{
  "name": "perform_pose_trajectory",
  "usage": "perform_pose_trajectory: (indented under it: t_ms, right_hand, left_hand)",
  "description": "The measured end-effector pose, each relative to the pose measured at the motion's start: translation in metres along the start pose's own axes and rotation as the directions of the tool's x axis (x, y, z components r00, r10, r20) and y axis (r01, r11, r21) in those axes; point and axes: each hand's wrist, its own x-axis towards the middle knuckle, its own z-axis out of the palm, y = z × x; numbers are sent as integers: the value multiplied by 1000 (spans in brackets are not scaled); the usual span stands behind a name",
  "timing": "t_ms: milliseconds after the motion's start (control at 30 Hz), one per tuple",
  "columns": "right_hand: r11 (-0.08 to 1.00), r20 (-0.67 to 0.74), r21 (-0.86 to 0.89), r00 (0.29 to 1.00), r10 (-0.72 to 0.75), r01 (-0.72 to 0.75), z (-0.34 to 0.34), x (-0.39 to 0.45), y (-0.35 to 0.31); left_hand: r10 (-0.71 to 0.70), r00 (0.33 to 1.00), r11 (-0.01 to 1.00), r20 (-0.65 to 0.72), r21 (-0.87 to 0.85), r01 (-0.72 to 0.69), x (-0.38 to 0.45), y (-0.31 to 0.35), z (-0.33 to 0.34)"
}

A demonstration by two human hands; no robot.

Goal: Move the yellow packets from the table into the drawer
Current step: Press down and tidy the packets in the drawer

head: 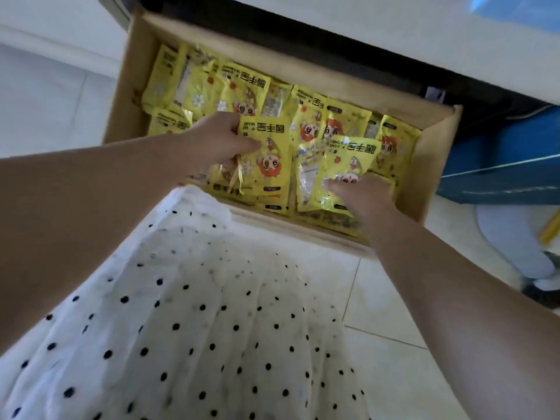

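Yellow packets [306, 116], glossy and printed with a red-haired cartoon figure and black lettering, are lying in overlapping rows inside the open wooden drawer [436, 165], filling it nearly wall to wall. The left hand [218, 140] is pinching one packet [263, 156] by its left edge, thumb lying across the printed face. The right hand [357, 195] is closing its fingers on a crinkled packet [342, 168] near the front right corner. Little free room is showing along the drawer's walls.
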Motion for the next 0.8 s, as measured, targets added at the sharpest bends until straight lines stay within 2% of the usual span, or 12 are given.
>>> perform_pose_trajectory:
  t_ms: [133,233,333,433,500,567,667,733,800]
  right_hand:
    - [982,121,-179,992,-44,65,10,22,7]
    - [962,200,-250,978,-60,110,16,26,12]
    - [947,207,-279,973,-105,161,16,29,14]
    - [930,198,-302,968,-157,212,13,28,17]
    - [945,167,-231,966,-198,233,10,28,21]
    - [958,114,-168,970,-215,232,5,29,27]
    - [965,64,-176,981,-185,194,-2,32,37]
    - [964,58,-204,985,-165,174,-6,34,43]
    - [958,64,-225,984,-165,175,-9,34,46]
  left_hand:
    - [57,997,986,45,153,-63,16,-8,8]
    - [55,995,977,78,200,-70,22,-16,13]
    - [79,996,974,45,207,-86,25,-21,13]
    - [153,988,930,8,338,-146,23,-18,13]
    - [159,987,900,-18,413,-137,22,-16,13]
    - [167,985,854,-37,504,-126,20,-16,12]
    - [310,948,754,-73,626,-199,20,-18,17]
    - [453,891,659,-30,685,-312,18,-12,24]
    - [534,844,565,50,722,-400,16,-3,33]
